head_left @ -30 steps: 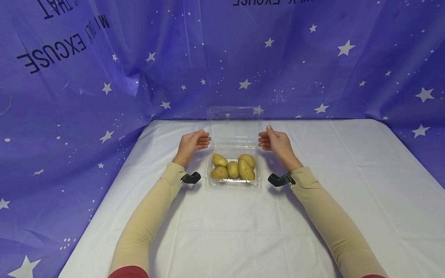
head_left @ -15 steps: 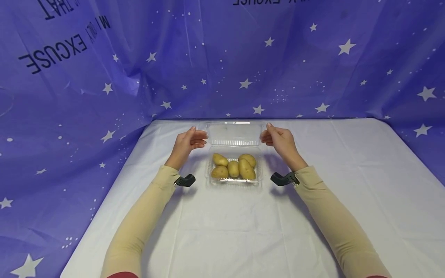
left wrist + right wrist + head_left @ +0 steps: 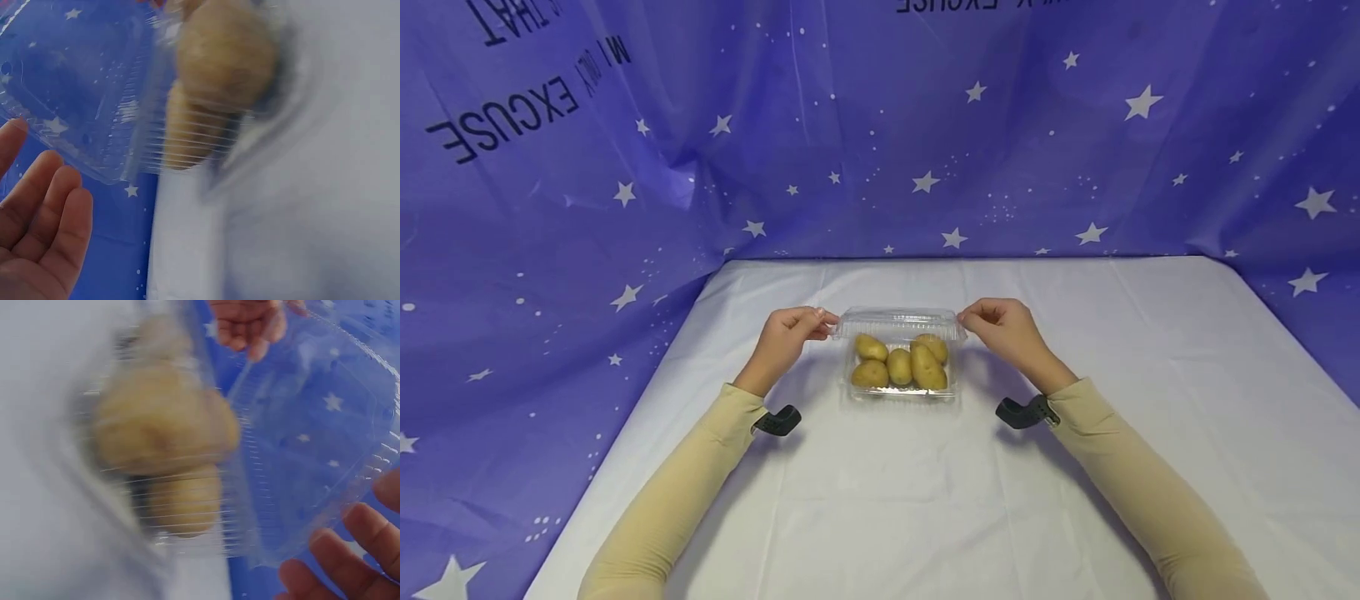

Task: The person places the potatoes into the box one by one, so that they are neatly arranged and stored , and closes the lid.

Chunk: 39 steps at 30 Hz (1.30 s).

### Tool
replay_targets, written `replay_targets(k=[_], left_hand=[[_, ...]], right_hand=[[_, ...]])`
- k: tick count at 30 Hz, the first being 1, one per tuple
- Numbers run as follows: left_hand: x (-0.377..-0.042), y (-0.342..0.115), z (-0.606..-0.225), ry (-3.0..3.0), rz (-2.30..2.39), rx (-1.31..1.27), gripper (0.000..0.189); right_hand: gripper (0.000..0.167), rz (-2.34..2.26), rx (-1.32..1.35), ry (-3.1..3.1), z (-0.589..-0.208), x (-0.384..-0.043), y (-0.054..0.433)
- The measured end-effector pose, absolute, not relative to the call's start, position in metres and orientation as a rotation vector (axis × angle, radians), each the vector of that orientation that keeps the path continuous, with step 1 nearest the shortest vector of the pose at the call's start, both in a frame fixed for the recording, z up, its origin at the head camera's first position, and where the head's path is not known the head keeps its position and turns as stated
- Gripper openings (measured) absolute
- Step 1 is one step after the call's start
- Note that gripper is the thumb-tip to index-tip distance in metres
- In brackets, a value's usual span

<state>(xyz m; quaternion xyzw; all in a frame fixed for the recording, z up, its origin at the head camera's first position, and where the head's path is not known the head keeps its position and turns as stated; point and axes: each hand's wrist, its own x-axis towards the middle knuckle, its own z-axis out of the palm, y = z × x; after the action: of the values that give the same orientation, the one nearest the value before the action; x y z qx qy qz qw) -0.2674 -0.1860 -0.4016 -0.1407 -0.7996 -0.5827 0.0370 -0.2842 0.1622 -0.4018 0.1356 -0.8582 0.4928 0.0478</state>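
Note:
A clear plastic clamshell container (image 3: 900, 395) holds several yellow potatoes (image 3: 899, 367) in its base. Its hinged lid (image 3: 898, 317) is tilted over the far part of the base, partly lowered. At the lid's left corner, my left hand (image 3: 782, 342) pinches the edge between thumb and fingers. My right hand (image 3: 1011, 333) pinches the opposite corner in the same way. In the left wrist view the potatoes (image 3: 222, 56) are blurred beside the raised transparent lid (image 3: 75, 81). The right wrist view has my fingers (image 3: 337, 550) beside the lid's edge, with the left hand (image 3: 250, 322) across from them.
A white cloth (image 3: 895, 517) covers the table under the container. Behind and to the left hangs a purple sheet (image 3: 880, 150) with white stars and lettering. Dark camera mounts (image 3: 778, 421) jut inward from both wrists, close above the cloth.
The lid has swung from upright at the back toward me, down over the rear of the base. Both hands have moved nearer with it, from beside the lid to pinching its corners.

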Motion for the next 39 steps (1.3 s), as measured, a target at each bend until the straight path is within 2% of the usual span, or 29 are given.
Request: replay_targets(k=[6, 18, 25, 29, 39], left_hand=[[-0.249, -0.194, -0.415, -2.499, -1.651, -0.417, 0.022], [-0.230, -0.189, -0.440, -2.477, -1.570, -0.439, 0.016], [-0.222, -0.185, -0.449, -2.476, -1.646, -0.365, 0.021], [-0.220, -0.182, -0.453, -2.433, -1.846, -0.312, 0.026], [-0.217, -0.183, -0.459, -2.308, -2.208, -0.314, 0.038]], right_hand=[[0.021, 1.512, 0.548, -2.590, -0.413, -0.267, 0.159], [0.022, 1.568, 0.617, -2.483, -0.429, -0.250, 0.159], [0.026, 1.548, 0.528, -2.547, -0.435, -0.242, 0.161], [0.029, 1.605, 0.466, -2.596, -0.436, -0.240, 0.161], [0.041, 1.890, 0.599, -2.617, -0.441, -0.246, 0.167]])
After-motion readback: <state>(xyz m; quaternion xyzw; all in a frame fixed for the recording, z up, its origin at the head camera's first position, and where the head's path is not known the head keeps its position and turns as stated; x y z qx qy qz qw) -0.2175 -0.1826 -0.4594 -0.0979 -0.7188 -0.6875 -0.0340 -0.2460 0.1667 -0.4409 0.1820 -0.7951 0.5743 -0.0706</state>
